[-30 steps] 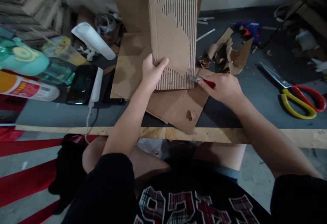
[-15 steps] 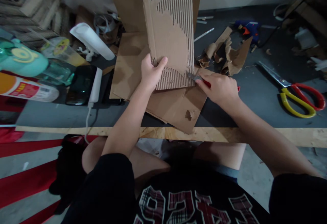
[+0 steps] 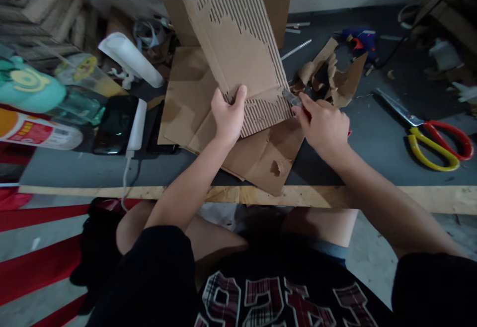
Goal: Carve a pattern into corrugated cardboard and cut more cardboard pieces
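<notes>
A strip of corrugated cardboard is tilted up and to the left, its ridges bare along the top, right side and lower end, with a ragged patch of smooth paper in the middle. My left hand is closed on its lower left edge, thumb on the front face. My right hand is wrapped around a red-handled tool with a grey metal head; the fingers hide most of it. That head touches the strip's right edge, where the smooth paper ends. Flat cardboard sheets lie underneath.
Torn cardboard scraps and a blue glue gun lie back right. Scissors with red and yellow handles rest at the right. Bottles, a dark phone and a white cabled device are at the left.
The cardboard strip has tilted, its top swinging left and its lower end shifting right. My left hand has moved slightly right with it; my right hand and the tool head are a little higher.
</notes>
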Demonstrator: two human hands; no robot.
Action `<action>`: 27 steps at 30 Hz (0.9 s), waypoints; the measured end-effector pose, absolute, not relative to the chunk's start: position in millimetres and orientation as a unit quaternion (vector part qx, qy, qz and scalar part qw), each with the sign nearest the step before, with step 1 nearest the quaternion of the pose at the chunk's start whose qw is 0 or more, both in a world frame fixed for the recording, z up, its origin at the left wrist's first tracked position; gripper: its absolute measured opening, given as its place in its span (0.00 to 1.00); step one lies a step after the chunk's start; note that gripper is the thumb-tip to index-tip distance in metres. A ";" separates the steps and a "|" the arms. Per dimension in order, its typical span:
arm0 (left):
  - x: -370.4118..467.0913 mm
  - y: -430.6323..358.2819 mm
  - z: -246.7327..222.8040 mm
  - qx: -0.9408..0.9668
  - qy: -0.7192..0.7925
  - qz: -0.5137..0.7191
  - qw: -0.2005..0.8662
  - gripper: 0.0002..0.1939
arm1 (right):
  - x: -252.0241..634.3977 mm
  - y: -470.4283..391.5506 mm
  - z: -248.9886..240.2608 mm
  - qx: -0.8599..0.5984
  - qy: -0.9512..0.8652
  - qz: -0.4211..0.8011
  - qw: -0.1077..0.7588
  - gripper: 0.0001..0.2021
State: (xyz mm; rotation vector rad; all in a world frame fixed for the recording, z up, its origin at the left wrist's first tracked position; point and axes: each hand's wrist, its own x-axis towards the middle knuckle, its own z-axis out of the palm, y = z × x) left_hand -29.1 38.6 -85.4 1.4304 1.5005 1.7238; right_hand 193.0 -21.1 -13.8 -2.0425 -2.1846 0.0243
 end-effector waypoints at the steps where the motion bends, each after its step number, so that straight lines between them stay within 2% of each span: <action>1: -26.7 36.4 -84.3 0.517 0.544 0.624 0.220 0.32 | 196.5 -18.5 -14.5 -0.678 -0.731 0.002 0.081 0.27; 11: -33.3 42.8 -85.1 0.514 0.537 0.640 0.195 0.33 | 214.1 -11.7 -19.7 -0.619 -0.773 0.000 0.138 0.26; 17: -34.8 45.1 -87.0 0.508 0.527 0.642 0.229 0.30 | 209.3 -13.9 -19.1 -0.616 -0.777 -0.006 0.126 0.25; 23: -32.7 40.8 -87.4 0.532 0.534 0.635 0.168 0.29 | 203.1 -16.7 -19.4 -0.628 -0.769 -0.014 0.119 0.27; 27: -28.4 37.8 -87.0 0.512 0.539 0.646 0.174 0.30 | 200.3 -17.6 -21.7 -0.636 -0.765 -0.012 0.103 0.27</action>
